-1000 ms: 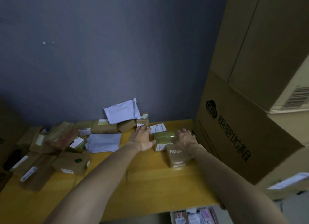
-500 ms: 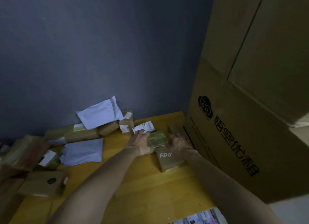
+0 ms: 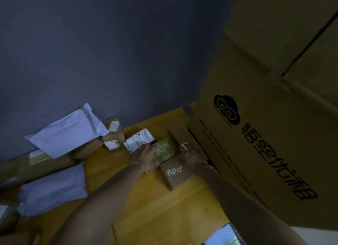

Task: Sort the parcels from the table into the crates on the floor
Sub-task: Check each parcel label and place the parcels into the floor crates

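just left of the taped parcel (image 3: 163,151), the left hand (image 3: 146,157) lies against its side, fingers fairly straight, pressing rather than curled round it. just right of the parcel, the right hand (image 3: 192,157) is spread flat and grips nothing i can see, its fingertips on a brown box (image 3: 180,135) that sits behind and to the right. the parcel itself rests on the table (image 3: 164,208), between the two hands.

a printed box (image 3: 175,173) touches the parcel's near side. a white label slip (image 3: 139,139) lies behind and to the left, partly under the left fingers. the carton (image 3: 256,135) looms well to the right, crowding that wrist. the mailers (image 3: 67,133) lie far to the left.

from where i stand, the worry is the hold. two flat hands on glossy tape may let the parcel slide out on the lift. the printed box could be dragged toward the table's edge if the parcel is pulled nearward. the slip may get swept along too. the right hand has little room and could knock the carton. no crate shows plainly; a drop aimed blind might miss.
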